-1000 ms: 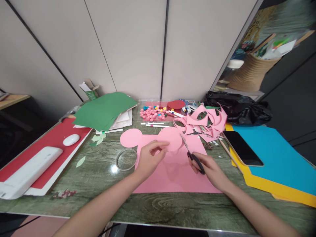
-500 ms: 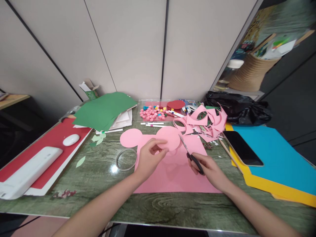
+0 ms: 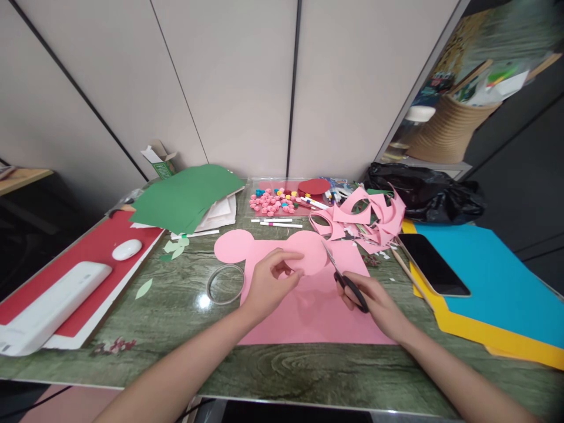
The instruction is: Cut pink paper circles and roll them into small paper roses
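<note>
A pink paper sheet (image 3: pixel 308 317) lies on the green table in front of me. My left hand (image 3: pixel 268 282) pinches the edge of a pink paper circle (image 3: pixel 311 251) held just above the sheet. My right hand (image 3: pixel 374 302) grips black-handled scissors (image 3: pixel 341 276), whose blades point up and left to the circle's right edge. A second pink circle (image 3: pixel 233 245) lies flat at the sheet's far left corner. A clear tape ring (image 3: pixel 225 284) rests left of my left hand.
Pink paper offcuts (image 3: pixel 368 217) pile at the back right, beside markers and small pom-poms (image 3: pixel 271 202). A phone (image 3: pixel 434 264) lies on blue (image 3: pixel 493 276) and yellow sheets at right. Green paper (image 3: pixel 187 197), a white mouse (image 3: pixel 127 249) and a white device (image 3: pixel 48 311) on a red sheet are at left.
The pink circle and the scissors have shifted slightly; the circle sits a little lower and my left-hand fingers have closed further on its edge. Everything else is unmoved.
</note>
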Demonstrator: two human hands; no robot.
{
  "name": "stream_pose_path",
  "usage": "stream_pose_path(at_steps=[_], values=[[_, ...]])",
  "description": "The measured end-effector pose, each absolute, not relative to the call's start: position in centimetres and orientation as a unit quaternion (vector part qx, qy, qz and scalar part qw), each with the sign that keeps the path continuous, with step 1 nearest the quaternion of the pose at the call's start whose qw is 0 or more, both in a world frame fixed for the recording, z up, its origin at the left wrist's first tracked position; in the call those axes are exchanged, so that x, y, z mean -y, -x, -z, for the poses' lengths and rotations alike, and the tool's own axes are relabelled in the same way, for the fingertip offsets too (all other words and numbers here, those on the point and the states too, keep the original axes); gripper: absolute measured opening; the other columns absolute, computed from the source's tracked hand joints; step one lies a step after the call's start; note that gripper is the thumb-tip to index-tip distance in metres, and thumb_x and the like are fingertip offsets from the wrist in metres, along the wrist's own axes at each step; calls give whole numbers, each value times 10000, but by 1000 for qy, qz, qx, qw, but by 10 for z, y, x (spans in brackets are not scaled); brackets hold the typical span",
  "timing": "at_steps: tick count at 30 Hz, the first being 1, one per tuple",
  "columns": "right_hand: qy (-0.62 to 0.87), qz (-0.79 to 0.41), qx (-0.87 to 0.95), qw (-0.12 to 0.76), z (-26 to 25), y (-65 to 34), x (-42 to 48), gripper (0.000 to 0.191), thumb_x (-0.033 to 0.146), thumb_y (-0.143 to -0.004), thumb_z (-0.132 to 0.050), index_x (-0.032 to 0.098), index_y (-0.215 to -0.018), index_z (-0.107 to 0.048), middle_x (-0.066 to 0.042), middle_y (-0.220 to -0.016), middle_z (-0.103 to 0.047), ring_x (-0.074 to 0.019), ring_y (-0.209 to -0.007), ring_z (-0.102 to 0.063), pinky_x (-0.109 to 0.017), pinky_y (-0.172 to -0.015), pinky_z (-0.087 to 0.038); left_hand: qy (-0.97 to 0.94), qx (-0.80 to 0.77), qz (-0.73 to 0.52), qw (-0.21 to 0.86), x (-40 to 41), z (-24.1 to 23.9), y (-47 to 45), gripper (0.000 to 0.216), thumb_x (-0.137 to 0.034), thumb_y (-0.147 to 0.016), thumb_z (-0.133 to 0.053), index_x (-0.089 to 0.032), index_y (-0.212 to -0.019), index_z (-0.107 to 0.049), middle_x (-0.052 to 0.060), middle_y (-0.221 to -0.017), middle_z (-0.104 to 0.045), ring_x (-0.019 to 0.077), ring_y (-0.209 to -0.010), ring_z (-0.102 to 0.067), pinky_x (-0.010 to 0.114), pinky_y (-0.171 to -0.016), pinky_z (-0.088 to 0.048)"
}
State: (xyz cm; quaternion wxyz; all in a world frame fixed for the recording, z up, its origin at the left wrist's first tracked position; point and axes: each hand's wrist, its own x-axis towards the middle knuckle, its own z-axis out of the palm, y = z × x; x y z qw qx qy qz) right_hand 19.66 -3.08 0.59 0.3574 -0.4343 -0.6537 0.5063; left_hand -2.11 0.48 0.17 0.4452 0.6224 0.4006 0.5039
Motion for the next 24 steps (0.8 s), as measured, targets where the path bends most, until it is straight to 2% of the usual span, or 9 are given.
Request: stream_pose_path(at_steps=[7, 14, 24], values=[[438, -505, 652, 358, -4, -197, 31, 379, 472, -896, -416, 181, -655, -449, 31, -565, -430, -115, -537, -382, -258, -531, -277, -628, -398, -507, 436, -4, -5, 22, 205, -117, -725, -621, -175, -916, -668, 55, -919, -613, 128, -787, -573, 238, -682, -473], [456, -499, 653, 340, -6, -196, 30, 330, 417, -906, -420, 177, -685, -472, 35, -551, -443, -115, -535, -394, -252, -531, -286, -628, -407, -510, 424, -4, -5, 23, 124, -123, -730, -615, -170, -807, -700, 39, -786, -636, 132, -745, -579, 247, -668, -468], [456, -500, 652, 342, -6, -197, 29, 311, 358, -899, -436, 186, -640, -451, 39, -536, -438, -111, -518, -394, -250, -521, -286, -604, -408, -532, 431, -5, -5, 24, 171, -158, -755, -598, -187, -884, -708, 55, -872, -660, 146, -830, -597, 261, -736, -481]])
